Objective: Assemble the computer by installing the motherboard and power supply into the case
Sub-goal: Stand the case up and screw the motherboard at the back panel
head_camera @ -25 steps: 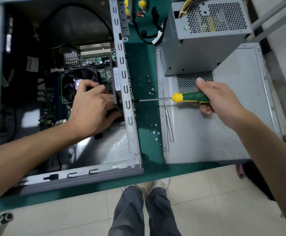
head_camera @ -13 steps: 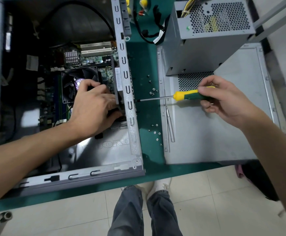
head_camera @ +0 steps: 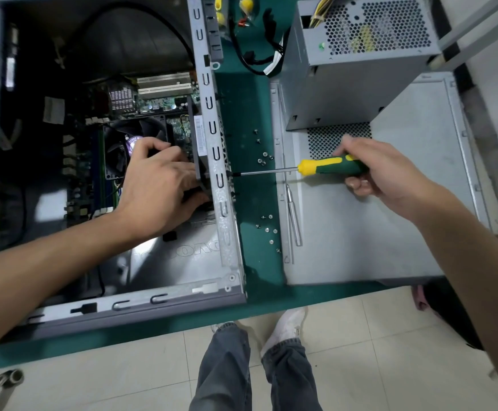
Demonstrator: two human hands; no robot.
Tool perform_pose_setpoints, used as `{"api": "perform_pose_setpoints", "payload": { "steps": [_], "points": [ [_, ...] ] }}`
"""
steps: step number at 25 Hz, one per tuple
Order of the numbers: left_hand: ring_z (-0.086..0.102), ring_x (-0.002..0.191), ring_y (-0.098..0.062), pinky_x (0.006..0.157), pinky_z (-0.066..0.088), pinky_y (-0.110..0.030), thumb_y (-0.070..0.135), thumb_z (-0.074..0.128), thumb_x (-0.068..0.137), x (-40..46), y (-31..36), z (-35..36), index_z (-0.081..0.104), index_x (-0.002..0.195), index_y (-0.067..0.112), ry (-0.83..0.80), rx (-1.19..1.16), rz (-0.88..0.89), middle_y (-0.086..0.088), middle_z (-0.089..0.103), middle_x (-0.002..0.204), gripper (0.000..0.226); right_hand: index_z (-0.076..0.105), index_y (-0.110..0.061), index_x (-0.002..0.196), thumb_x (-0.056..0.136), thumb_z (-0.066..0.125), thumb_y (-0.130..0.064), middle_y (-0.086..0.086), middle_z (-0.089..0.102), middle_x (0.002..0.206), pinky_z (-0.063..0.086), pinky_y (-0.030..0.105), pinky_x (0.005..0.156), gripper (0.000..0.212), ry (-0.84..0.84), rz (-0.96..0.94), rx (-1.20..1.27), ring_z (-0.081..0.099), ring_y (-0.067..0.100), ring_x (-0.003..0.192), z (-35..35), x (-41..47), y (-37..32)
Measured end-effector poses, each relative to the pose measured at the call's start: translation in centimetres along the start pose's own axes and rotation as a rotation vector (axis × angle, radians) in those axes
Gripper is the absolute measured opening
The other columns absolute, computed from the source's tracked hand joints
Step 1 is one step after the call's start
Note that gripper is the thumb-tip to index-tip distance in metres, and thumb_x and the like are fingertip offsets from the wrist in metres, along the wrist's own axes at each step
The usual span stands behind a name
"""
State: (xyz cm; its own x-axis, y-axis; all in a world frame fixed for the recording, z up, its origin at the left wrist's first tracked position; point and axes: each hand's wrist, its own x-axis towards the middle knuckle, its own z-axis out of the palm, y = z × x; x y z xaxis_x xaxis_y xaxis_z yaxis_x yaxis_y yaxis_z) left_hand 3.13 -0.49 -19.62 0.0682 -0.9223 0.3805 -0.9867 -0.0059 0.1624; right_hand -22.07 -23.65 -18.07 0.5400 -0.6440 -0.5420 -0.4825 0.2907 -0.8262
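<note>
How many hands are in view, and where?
2. The left hand is inside the computer case, by its slotted wall. The right hand grips the green-and-yellow screwdriver over the detached side panel.

A single head-worn wide-angle camera is looking steeply down from close above a green workbench [head_camera: 250, 114]. The open computer case [head_camera: 212, 120] is filling the left; the person's own legs are showing at the near edge.
</note>
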Motion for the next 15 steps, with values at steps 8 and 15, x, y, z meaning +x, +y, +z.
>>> {"api": "perform_pose_setpoints", "payload": {
  "steps": [8,15],
  "points": [
    [0.042,0.061,-0.019,0.081,0.027,-0.034,0.035,0.034,0.097,-0.1,-0.3,0.1,0.037,0.057,0.026,0.023,0.06,-0.021,0.015,0.02,0.064,0.041,0.057,-0.021,0.08,0.093,0.058,-0.049,0.01,0.06,0.068,0.033,0.019,0.04,0.032,0.044,0.009,-0.092,0.046,0.013,0.046,0.3,0.0,0.1],
    [0.04,0.062,-0.018,0.081,0.028,-0.035,0.032,0.044,0.089,0.0,0.0,0.4,0.029,0.064,0.032,0.011,0.062,-0.016,0.014,0.017,0.065,0.029,0.056,-0.019,0.076,0.092,0.061,-0.048,0.006,0.062,0.06,0.024,0.018,0.04,0.033,0.083,-0.054,-0.09,0.037,0.014,0.04,0.3,-0.2,0.3]
  ]
}}
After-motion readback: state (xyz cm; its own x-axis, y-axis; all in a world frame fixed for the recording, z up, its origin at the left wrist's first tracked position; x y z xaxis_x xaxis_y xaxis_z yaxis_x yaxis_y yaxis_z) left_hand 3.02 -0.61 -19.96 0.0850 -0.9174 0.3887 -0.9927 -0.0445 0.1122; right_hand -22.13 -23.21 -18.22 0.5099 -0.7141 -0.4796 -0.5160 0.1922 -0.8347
